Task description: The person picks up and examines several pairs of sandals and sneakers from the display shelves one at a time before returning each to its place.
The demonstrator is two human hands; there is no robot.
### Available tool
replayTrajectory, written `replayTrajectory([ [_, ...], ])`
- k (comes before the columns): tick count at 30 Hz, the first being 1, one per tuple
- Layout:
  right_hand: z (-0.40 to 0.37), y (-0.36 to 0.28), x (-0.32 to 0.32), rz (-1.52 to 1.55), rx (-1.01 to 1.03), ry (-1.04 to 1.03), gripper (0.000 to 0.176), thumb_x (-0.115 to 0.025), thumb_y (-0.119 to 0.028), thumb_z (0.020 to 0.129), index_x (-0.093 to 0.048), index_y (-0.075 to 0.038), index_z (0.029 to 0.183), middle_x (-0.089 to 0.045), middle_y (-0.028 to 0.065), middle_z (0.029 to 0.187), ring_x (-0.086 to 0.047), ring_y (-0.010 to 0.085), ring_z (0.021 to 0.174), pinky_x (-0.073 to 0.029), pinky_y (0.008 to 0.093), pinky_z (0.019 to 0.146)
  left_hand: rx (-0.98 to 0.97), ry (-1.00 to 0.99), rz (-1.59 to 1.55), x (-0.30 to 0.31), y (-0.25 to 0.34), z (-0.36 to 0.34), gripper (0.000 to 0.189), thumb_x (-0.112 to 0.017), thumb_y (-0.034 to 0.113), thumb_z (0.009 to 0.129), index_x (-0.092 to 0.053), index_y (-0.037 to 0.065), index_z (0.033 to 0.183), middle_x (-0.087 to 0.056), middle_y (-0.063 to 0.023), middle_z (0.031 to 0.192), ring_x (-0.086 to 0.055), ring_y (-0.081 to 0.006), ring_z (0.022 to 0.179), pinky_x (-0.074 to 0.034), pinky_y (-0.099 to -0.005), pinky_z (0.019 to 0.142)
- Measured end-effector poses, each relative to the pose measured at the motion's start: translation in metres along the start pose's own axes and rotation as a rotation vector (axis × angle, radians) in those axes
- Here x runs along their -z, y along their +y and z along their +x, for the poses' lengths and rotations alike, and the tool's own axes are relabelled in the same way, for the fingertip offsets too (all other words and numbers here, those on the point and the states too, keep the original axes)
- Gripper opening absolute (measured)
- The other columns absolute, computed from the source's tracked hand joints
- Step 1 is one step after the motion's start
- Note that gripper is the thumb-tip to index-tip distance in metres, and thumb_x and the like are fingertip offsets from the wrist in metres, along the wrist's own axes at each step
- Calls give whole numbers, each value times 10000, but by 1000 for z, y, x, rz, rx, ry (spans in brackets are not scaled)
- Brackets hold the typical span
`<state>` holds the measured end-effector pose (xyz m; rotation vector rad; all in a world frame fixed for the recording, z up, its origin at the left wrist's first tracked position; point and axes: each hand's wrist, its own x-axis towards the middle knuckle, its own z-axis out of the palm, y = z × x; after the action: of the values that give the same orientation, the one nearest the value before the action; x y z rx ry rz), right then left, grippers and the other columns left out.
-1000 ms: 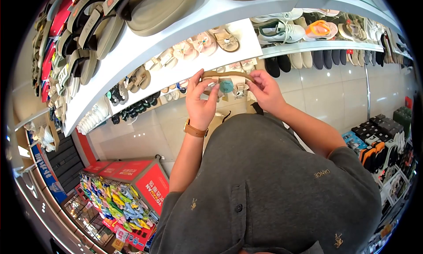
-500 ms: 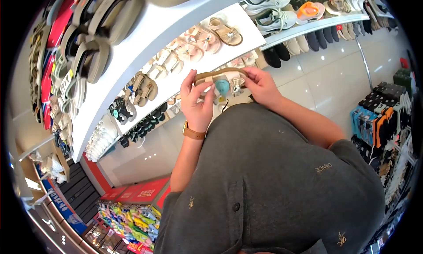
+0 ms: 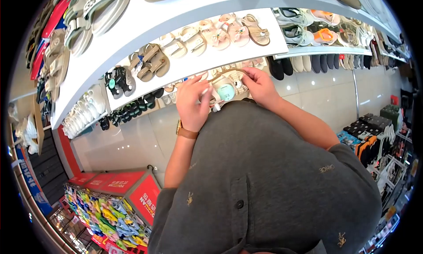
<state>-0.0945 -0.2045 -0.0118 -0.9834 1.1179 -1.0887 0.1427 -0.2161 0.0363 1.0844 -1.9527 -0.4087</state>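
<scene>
A small light-coloured sandal with a checked strap and a round mint-green tag is held between my hands, in front of my chest. My right hand pinches its right end. My left hand, with a watch on the wrist, is at its left end, fingers bent around the edge; part of the sandal is hidden there. Beyond my hands, a white shelf bears beige sandals, pink sandals and a brown sandal.
A curved white shelf arches above and to the left. White shoes stand at the left. A red display bin is at lower left. Sneakers are at upper right, and a rack of boxed goods stands at the right.
The sandal has tilted, showing more of its strap and green tag rather than its sole edge. The view has shifted, bringing more of the red bin into sight.
</scene>
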Motion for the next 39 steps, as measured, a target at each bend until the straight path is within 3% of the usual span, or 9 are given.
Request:
replayTrajectory([
  [1, 3, 1, 0, -16, 2, -16, 251, -574, -112, 1031, -645, 54, 1207, -708, 49, 976, -638, 82, 834, -531, 245, 759, -157, 14, 134, 3, 1, 1, 143, -759, 46, 824, -718, 74, 959, -741, -55, 1005, -698, -272, 1045, -486, -428, 950],
  [4, 7, -12, -6, -34, -191, 104, 245, -564, -124, 1037, -656, 52, 1181, -705, 46, 952, -631, 84, 808, -532, 249, 733, -303, 39, 267, 22, 24, 5, 156, -800, 38, 810, -717, 67, 939, -742, -55, 956, -699, -278, 968, -487, -419, 881],
  [12, 8, -18, 0, -59, 6, -67, 231, -545, -53, 1034, -619, 48, 1228, -704, 64, 1027, -633, 88, 889, -532, 261, 802, 244, 222, -159, 7, 19, -15, 175, -789, 11, 843, -724, 40, 1003, -727, -106, 968, -673, -217, 884, -511, -309, 822],
  [13, 7, -20, 0, -61, 17, -83, 233, -542, -48, 1034, -616, 49, 1232, -703, 68, 1042, -635, 91, 902, -533, 263, 815, 262, 205, -185, 5, 17, -18, 237, -761, -19, 883, -700, -10, 1112, -702, -71, 1016, -636, -118, 915, -511, -274, 831],
  [17, 6, -21, 3, -67, 22, -138, 242, -533, -31, 1032, -603, 55, 1247, -700, 85, 1094, -647, 103, 946, -539, 269, 853, 469, 238, -400, -6, 18, -20, 276, -751, -20, 891, -693, -12, 1161, -657, -36, 1038, -595, -95, 879, -501, -254, 815],
  [24, 8, -26, 11, -26, 3, -183, 243, -533, -36, 1036, -593, 63, 1250, -699, 92, 1104, -651, 114, 959, -540, 276, 857, 432, 117, -282, -12, 13, -17, 212, -728, 15, 917, -725, 12, 1129, -677, -52, 1063, -596, -111, 896, -494, -259, 808],
  [33, 13, -20, 15, -27, -3, -206, 236, -531, -26, 1033, -593, 65, 1241, -699, 89, 1109, -649, 115, 975, -534, 279, 871, 404, 196, -283, -19, 22, -13, 176, -742, 1, 886, -754, 25, 1061, -688, -60, 987, -598, -127, 814, -499, -267, 763],
  [36, 13, -22, 14, -46, -6, -201, 236, -521, -19, 1033, -597, 64, 1241, -701, 82, 1098, -651, 105, 954, -541, 279, 851, 437, 146, -294, -18, 21, -16, 250, -729, 18, 897, -736, 29, 1147, -683, -70, 1072, -629, -145, 908, -507, -275, 838],
  [39, 17, -24, 12, 36, -60, -200, 258, -546, -70, 1036, -601, 49, 1258, -702, 68, 1086, -648, 91, 905, -550, 274, 786, 310, 65, -210, -10, 23, -14, 325, -683, 72, 940, -684, 29, 1262, -661, -87, 1201, -634, -164, 1056, -494, -295, 942],
])
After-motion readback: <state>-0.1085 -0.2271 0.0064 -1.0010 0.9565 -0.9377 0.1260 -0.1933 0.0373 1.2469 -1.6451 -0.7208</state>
